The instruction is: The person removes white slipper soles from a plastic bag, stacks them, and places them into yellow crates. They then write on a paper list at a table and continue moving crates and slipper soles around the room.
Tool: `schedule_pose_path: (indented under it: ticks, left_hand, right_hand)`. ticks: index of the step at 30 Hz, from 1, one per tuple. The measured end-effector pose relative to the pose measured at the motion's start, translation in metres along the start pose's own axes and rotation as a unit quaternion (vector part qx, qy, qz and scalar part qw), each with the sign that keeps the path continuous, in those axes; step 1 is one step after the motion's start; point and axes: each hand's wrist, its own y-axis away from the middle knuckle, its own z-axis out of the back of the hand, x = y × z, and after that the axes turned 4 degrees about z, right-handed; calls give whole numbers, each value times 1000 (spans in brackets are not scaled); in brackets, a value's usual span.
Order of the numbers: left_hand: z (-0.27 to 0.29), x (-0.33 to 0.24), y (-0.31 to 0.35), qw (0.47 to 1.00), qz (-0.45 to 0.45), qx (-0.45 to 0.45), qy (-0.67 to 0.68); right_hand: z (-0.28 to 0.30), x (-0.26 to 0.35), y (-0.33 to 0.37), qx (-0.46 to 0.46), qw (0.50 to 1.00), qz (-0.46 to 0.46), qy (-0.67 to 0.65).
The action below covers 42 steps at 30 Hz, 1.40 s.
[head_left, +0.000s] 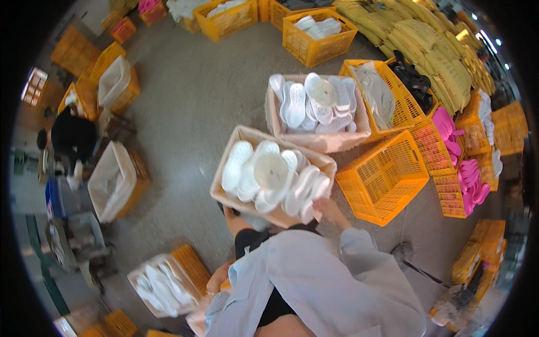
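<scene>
In front of me stands a crate lined with pale cloth (pixel 223 185), filled with white perforated foam slippers (pixel 238 163). A round pale disc (pixel 271 171) lies on top of them. At the crate's near right corner, my right hand (pixel 327 210) has its fingers curled on the end of a white slipper (pixel 307 211). My left hand (pixel 217 278) is low on the left, close to another lined crate (pixel 137 274) with long white pieces (pixel 164 285) in it. The left fingers are mostly hidden by my pale sleeve.
Behind the near crate is a second lined crate (pixel 314 143) of white slippers. An orange crate (pixel 382 180) stands at right, near crates of pink slippers (pixel 471 182). Yellow sacks (pixel 426 50) are piled far right. Lined crates (pixel 112 185) and a person in black (pixel 74 135) are at left.
</scene>
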Motion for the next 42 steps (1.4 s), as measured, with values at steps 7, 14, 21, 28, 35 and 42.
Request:
schedule_pose_path:
  ticks: [7, 14, 21, 28, 35, 42]
  left_hand:
    - [349, -51, -20, 803, 11, -244, -543]
    - [456, -148, -64, 857, -51, -302, -414]
    - [366, -189, -81, 969, -130, 12, -209]
    - [445, -201, -126, 855, -278, -73, -431]
    - [554, -277, -214, 785, -339, -8, -518]
    - [658, -279, -234, 828, -208, -99, -511]
  right_hand:
    - [-128, 61, -9, -212, 901, -248, -285]
    - [-211, 145, -20, -103, 964, -179, -166]
    - [-185, 128, -30, -90, 960, -232, 127]
    - [-158, 166, -105, -348, 926, -146, -26]
    - [-159, 268, -243, -235, 963, -115, 68]
    - [-156, 371, -355, -245, 968, -46, -30]
